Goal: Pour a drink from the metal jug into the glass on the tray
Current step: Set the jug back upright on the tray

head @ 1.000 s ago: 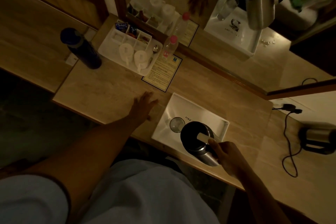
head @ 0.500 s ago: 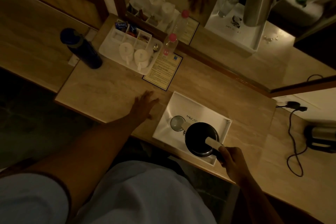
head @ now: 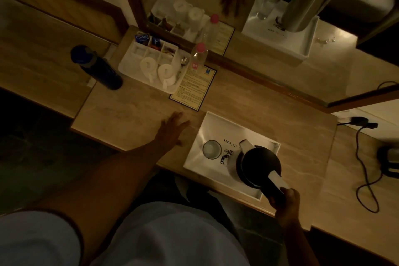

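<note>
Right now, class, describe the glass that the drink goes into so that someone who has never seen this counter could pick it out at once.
Find the white rectangular tray on the counter's near edge, right of the flat left hand. On its left half stands the glass, seen from above as a small clear circle. The metal jug beside it, held by the right hand, is bigger and dark-lidded; the cups on the far tray are white.

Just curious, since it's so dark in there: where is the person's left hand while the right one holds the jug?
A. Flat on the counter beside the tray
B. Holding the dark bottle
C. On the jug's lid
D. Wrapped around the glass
A: the left hand lies spread on the counter, left of the tray and clear of the glass.
</note>
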Demonstrator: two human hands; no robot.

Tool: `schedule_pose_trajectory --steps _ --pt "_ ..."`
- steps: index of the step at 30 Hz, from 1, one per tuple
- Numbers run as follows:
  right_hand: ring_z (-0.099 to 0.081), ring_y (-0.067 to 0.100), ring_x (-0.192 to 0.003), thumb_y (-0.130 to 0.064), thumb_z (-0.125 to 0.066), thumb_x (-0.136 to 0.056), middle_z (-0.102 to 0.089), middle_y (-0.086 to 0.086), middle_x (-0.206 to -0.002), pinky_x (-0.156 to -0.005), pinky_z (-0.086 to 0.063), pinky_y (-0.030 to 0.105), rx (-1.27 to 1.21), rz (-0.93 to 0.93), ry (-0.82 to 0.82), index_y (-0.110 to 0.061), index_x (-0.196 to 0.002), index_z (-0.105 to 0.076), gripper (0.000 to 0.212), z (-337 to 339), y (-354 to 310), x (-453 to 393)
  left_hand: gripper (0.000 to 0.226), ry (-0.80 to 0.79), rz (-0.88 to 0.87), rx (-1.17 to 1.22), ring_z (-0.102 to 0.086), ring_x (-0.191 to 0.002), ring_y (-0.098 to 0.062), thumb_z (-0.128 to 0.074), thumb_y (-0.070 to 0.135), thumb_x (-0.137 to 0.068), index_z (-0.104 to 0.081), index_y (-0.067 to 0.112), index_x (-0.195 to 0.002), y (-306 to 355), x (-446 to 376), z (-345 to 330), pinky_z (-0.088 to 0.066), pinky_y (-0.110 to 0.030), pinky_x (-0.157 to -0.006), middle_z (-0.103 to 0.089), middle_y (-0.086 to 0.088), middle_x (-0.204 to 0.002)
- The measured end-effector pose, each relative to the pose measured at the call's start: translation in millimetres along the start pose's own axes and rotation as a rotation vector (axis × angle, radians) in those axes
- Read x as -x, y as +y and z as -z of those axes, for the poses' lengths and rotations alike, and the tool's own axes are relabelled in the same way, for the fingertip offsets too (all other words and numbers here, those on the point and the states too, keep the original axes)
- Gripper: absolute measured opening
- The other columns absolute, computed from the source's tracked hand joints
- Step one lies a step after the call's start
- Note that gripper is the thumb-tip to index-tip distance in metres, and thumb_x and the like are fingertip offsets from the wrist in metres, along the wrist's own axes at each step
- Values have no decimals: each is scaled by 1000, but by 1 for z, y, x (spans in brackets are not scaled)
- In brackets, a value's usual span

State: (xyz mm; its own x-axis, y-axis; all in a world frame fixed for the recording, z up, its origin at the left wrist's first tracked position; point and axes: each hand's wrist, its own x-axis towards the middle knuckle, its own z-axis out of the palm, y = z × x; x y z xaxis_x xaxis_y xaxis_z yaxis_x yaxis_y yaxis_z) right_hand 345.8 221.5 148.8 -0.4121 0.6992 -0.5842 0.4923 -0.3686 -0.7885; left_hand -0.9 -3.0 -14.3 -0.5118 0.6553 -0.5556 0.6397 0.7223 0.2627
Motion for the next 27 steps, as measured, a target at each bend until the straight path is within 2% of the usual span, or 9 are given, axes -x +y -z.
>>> schedule_pose_trajectory --steps 2,4,10,13,15,17,21,24,27 --pt "-56 4 -39 -10 -23 -105 -57 -2 -47 -40 -45 14 -115 -12 33 -6 -61 -59 56 -1 3 -4 105 4 -4 -19 4 -157 -32 -83 42 -78 -17 40 -159 0 0 0 -20 -69 -118 5 -6 -171" --pt "-59 3 -41 -7 -21 -108 -53 10 -59 -42 -49 16 -225 -27 90 -11 -62 -57 58 2 7 -8 105 -1 -8 -20 4 -157 -32 -83 41 -78 -16 40 -159 1 -1 -1 -20 -69 -118 6 -6 -171" --pt "-70 10 -53 -7 -30 -107 -67 -2 -52 -54 -58 20 -335 -89 132 -10 -55 -74 68 -1 15 -21 105 6 -15 -4 5 -157 -31 -85 38 -77 -19 38 -159 2 1 1 -17 -67 -120 3 -6 -171" --pt "-68 9 -55 -15 -49 -94 -69 -2 -53 -55 -59 20 -290 -77 150 -12 -55 -75 47 -3 14 -23 105 12 -21 -25 3 -157 -32 -84 39 -77 -19 37 -159 1 1 1 -19 -67 -120 2 -7 -171" --pt "-70 15 -63 -11 -47 -98 -71 -1 -62 -56 -61 22 -325 -115 191 -11 -70 -73 39 -3 19 -26 105 22 -21 -28 1 -157 -33 -85 40 -76 -20 37 -159 2 2 1 -20 -68 -119 1 -7 -171" --pt "-68 19 -67 -8 -40 -102 -70 4 -68 -56 -61 23 -341 -130 203 -10 -75 -72 41 -2 22 -28 105 26 -21 -28 0 -157 -33 -85 42 -76 -21 37 -158 0 1 0 -21 -67 -118 1 -7 -170" --pt "-65 12 -60 -17 -41 -99 -65 -6 -53 -56 -58 25 -231 -87 186 -16 -54 -73 54 -2 23 -21 104 29 -31 -8 1 -157 -32 -84 42 -77 -21 37 -159 1 4 2 -19 -65 -120 2 -6 -171" --pt "-68 17 -67 -8 -31 -106 -68 0 -64 -59 -61 25 -290 -133 200 -11 -72 -67 49 -3 25 -18 104 15 -19 0 1 -157 -32 -84 41 -77 -20 37 -159 4 6 5 -18 -65 -120 2 -7 -171" --pt "-66 1 -63 -7 -36 -105 -68 -8 -61 -66 -58 31 -278 -153 195 -17 -66 -73 54 -3 31 -17 104 20 -37 6 1 -157 -32 -85 40 -76 -22 36 -159 3 5 3 -19 -67 -119 0 -7 -171"
